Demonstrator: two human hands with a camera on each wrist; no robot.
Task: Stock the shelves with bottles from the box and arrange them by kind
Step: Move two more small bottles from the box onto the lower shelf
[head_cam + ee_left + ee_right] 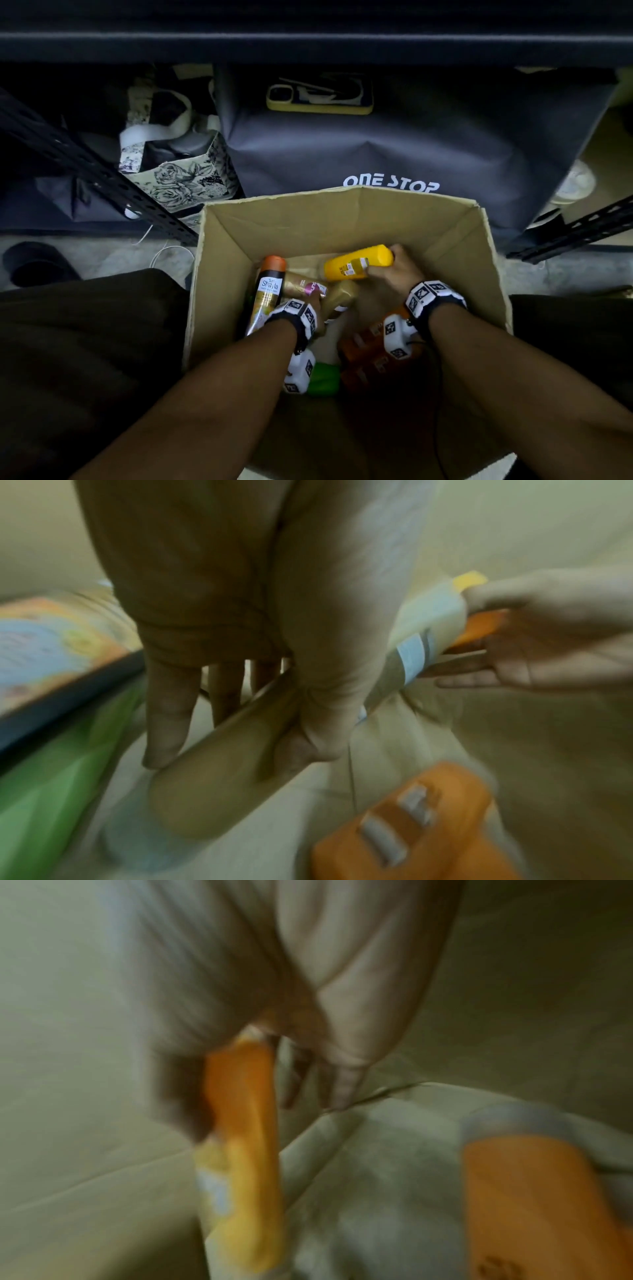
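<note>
An open cardboard box (pixel 346 219) holds several bottles lying down. My right hand (pixel 397 267) grips a yellow bottle (pixel 359 262) by its far end, lifted slightly near the back of the box; the right wrist view shows the fingers curled round the yellow bottle (pixel 243 1123). My left hand (pixel 317 305) reaches in at the left, and its thumb and fingers wrap a gold bottle (pixel 212 785), partly visible as the gold bottle (pixel 301 284) in the head view. A tall bottle with an orange cap (pixel 267 294), orange bottles (pixel 370 359) and a green bottle (pixel 323 378) lie around them.
Behind the box a dark "ONE STOP" bag (pixel 376 154) sits under the shelf, with a phone in a yellow case (pixel 318 96) on top. A floral bag (pixel 185 178) and black metal frame bars (pixel 102 174) stand left. The shelf edge (pixel 308 37) runs overhead.
</note>
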